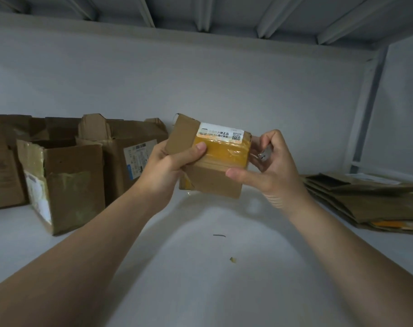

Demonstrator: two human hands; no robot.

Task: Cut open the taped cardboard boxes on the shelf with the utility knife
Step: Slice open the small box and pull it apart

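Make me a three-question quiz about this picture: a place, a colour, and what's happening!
1. Where is the pile of flat cardboard? A) right side of the shelf B) left side C) on the floor
2. What colour is the tape on the small box? A) blue B) yellow C) red
3. The small box is: A) standing on the shelf B) held up in the air C) inside a big box
Answers: A, it lies at the shelf's right edge; B, the band is yellow; B, the left hand and right hand, which also holds the knife, grip it.
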